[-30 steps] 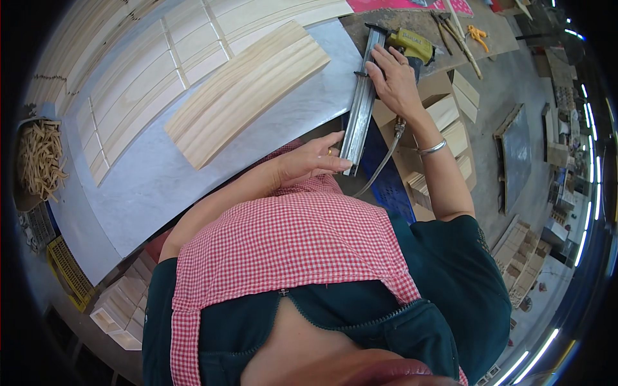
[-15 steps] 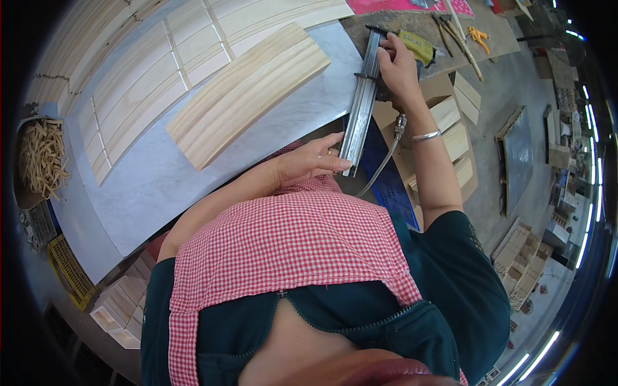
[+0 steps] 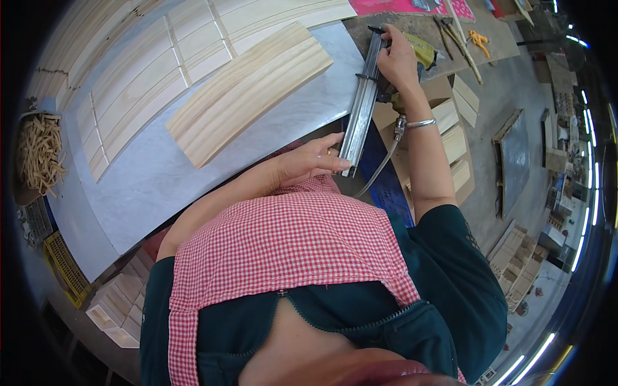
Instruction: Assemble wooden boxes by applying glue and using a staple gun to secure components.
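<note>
A pneumatic nail gun (image 3: 365, 106) with a long silver magazine and a yellow-green body lies at the bench's right edge, its magazine slanting toward me. My left hand (image 3: 308, 161) holds the magazine's near end, one finger along its side and another digit over the tip. Up at the far end, my right hand (image 3: 399, 67) is bent round the magazine beside the body; its fingertips are partly hidden. An air hose (image 3: 386, 157) runs down from a metal fitting below my right wrist. Left of the gun, a pale wooden block or stack of boards (image 3: 248, 93) rests on the grey-white tabletop (image 3: 148, 202).
Flat wooden panels (image 3: 138, 87) with light strips cover the far left of the table. A tub of wood offcuts (image 3: 40, 154) stands at the left edge. Right of the gun are a carton of wooden pieces (image 3: 454, 141), pliers (image 3: 444, 38) and an orange tool (image 3: 478, 40).
My right hand has shifted slightly up along the magazine, and its forearm has moved a little left. The left hand keeps its place at the near end.
</note>
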Demonstrator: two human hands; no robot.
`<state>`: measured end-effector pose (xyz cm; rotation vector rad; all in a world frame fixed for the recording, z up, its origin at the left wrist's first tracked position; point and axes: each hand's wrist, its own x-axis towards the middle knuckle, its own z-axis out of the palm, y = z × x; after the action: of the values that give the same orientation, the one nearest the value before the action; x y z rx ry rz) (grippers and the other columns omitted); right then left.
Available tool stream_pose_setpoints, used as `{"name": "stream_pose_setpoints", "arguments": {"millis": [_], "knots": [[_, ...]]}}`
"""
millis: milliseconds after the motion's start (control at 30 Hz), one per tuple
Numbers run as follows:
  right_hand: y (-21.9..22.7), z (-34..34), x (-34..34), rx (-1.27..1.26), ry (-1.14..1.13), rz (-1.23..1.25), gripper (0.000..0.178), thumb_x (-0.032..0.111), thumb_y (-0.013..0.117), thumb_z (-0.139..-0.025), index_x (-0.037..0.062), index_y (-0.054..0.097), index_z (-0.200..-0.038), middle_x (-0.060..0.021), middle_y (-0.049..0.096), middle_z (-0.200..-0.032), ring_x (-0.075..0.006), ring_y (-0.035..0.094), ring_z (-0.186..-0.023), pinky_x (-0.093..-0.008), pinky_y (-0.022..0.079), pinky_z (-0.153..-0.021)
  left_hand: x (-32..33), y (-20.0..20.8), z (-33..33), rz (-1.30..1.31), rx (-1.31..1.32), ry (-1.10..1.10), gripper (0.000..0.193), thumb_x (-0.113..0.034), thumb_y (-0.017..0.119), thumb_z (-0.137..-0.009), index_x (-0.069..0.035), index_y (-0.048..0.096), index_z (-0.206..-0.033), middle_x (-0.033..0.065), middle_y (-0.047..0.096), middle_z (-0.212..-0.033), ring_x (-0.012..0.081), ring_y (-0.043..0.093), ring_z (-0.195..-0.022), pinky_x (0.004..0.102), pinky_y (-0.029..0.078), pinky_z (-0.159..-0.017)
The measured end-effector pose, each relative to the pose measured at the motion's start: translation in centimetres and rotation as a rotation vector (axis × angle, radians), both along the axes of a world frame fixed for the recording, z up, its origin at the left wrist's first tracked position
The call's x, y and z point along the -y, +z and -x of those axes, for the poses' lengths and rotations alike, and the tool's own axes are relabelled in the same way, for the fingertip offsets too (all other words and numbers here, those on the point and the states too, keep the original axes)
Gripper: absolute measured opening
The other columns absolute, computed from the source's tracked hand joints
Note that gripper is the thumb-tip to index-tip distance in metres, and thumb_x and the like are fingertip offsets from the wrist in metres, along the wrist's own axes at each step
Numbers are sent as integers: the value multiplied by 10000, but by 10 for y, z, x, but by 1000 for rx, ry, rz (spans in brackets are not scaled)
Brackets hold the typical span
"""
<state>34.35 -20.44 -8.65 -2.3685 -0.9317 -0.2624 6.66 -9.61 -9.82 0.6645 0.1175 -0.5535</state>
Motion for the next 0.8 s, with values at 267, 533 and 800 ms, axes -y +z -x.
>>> {"name": "stream_pose_setpoints", "arguments": {"millis": [267, 533, 800], "knots": [[7, -26, -4, 99, 111, 250, 533, -29, 535, -754, 46, 590, -1279, -108, 675, -1059, -313, 628, -912, -374, 515, -841, -1, -3, -2, -27, 12, -12, 843, -160, 725, -890, 39, 238, -1548, 259, 542, -1336, 243, 578, -1180, 320, 430, -1095], [13, -31, -3, -27, 155, 234, 516, -18, 537, -775, 51, 588, -1284, -110, 685, -1045, -301, 627, -909, -378, 519, -816, -1, -4, -2, -38, 23, -20, 855, -191, 731, -892, 36, 237, -1552, 254, 552, -1322, 241, 581, -1166, 337, 421, -1095], [29, 25, 20, -120, 116, 118, 479, -10, 539, -817, 41, 583, -1291, -139, 708, -1085, -335, 631, -927, -397, 523, -835, 0, -3, 1, -31, 18, -3, 852, -199, 728, -897, 48, 237, -1548, 261, 550, -1316, 251, 581, -1166, 349, 413, -1098]]}}
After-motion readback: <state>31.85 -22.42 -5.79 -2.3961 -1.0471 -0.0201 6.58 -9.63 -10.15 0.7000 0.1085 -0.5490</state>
